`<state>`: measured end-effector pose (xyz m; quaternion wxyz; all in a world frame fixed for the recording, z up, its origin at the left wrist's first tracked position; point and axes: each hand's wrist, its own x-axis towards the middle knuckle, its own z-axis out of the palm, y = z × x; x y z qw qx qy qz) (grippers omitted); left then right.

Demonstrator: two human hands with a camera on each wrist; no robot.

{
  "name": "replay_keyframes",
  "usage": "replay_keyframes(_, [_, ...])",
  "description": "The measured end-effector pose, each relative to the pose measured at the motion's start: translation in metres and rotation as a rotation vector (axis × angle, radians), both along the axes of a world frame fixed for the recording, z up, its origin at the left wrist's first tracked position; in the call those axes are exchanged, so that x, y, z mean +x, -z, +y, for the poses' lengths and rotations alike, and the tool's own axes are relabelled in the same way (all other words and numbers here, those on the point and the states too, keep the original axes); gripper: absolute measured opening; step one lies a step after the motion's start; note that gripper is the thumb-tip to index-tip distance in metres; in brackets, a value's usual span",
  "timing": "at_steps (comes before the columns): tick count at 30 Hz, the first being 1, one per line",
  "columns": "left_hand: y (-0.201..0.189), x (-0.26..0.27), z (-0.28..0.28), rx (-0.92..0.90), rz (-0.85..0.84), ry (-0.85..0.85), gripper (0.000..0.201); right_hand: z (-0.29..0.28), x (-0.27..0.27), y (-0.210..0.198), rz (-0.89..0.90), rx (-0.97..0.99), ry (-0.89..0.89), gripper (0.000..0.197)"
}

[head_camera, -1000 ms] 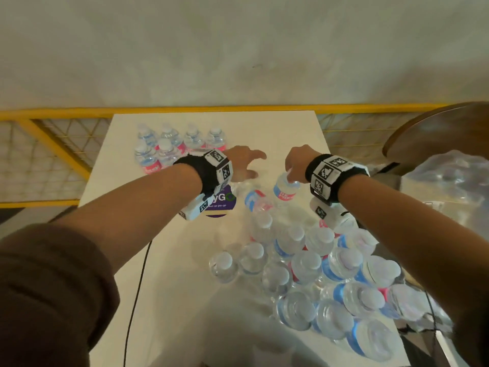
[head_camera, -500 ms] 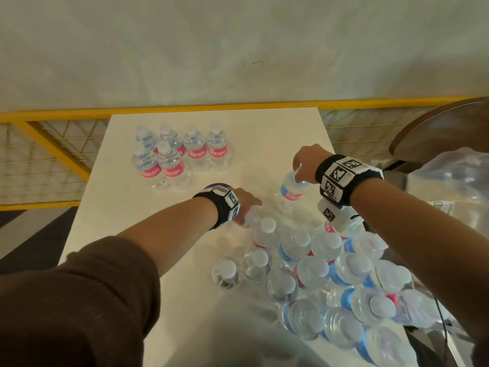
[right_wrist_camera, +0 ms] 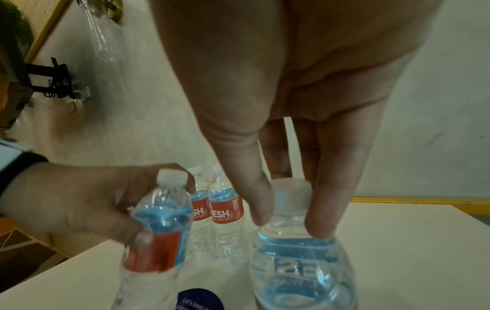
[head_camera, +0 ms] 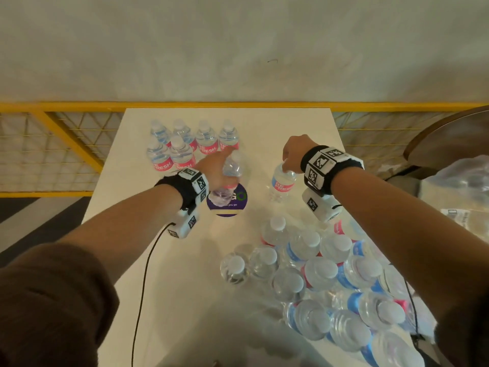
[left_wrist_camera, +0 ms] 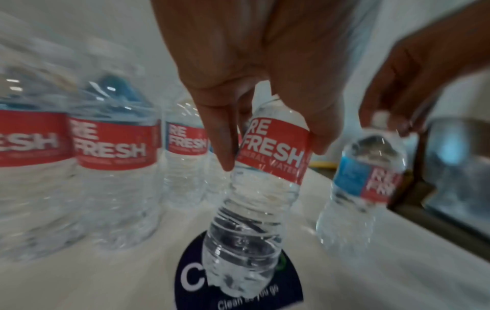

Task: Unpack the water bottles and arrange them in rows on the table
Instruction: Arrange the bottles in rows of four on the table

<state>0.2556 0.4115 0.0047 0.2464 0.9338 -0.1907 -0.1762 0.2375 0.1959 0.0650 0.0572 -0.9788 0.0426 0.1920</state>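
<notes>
My left hand (head_camera: 225,165) grips a clear water bottle (head_camera: 229,178) round its red label, tilted, with its base over a round purple sticker (head_camera: 238,205). In the left wrist view that bottle (left_wrist_camera: 265,178) hangs between my fingers (left_wrist_camera: 222,136) and thumb. My right hand (head_camera: 287,165) pinches the white cap of a second bottle (head_camera: 281,185), a little to the right; the right wrist view shows the cap (right_wrist_camera: 291,197) between thumb and fingers. Several bottles (head_camera: 185,147) stand in two rows at the far left of the white table (head_camera: 277,123).
A crowd of several loose bottles (head_camera: 317,274) fills the near right of the table. Crumpled clear plastic wrap (head_camera: 465,186) lies off the right edge beside a dark round table (head_camera: 449,139). A yellow mesh railing (head_camera: 53,144) runs behind. A black cable (head_camera: 144,274) trails from my left wrist.
My left hand dipped to the loose bottles, took one and carried it up over the purple sticker, near the rows. My right hand kept its bottle by the cap, roughly in place.
</notes>
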Motion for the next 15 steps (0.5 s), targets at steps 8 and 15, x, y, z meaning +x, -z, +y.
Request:
replay_keyframes(8, [-0.022, 0.009, 0.033, -0.103, -0.038, -0.166, 0.074, 0.034, 0.016, 0.000, -0.026, 0.030, -0.039, 0.039])
replay_keyframes(15, [-0.022, 0.017, 0.035, 0.163, -0.024, -0.074, 0.056, 0.055, 0.025, 0.002, -0.041, 0.041, -0.095, 0.039])
